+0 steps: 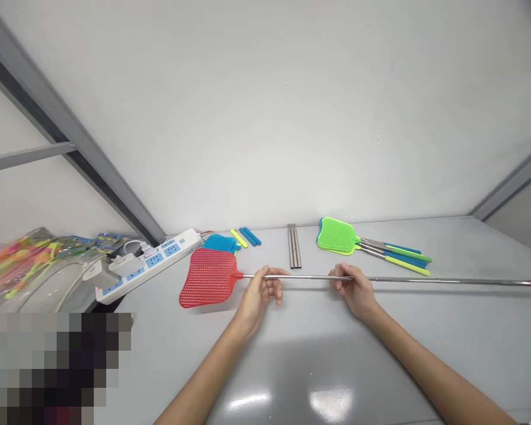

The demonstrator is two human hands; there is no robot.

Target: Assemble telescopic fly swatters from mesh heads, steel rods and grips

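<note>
A fly swatter (212, 277) with a red mesh head and a long, extended metal rod lies crosswise in front of me, its red handle reaching the right edge of the view. Close to the head, my left hand (262, 295) holds the rod between thumb and fingers, the other fingers loosely curled. Farther right along the same rod, my right hand (354, 289) pinches it with the fingertips. Beyond my hands lie several metal tubes (294, 245) side by side.
Assembled green and blue fly swatters (338, 236) are stacked at the back right. Blue swatter heads (219, 242) and yellow and blue handle sleeves (250, 236) lie at the back left. A power strip (159, 260) with plugs and plastic-bagged items (26, 265) occupy the left side.
</note>
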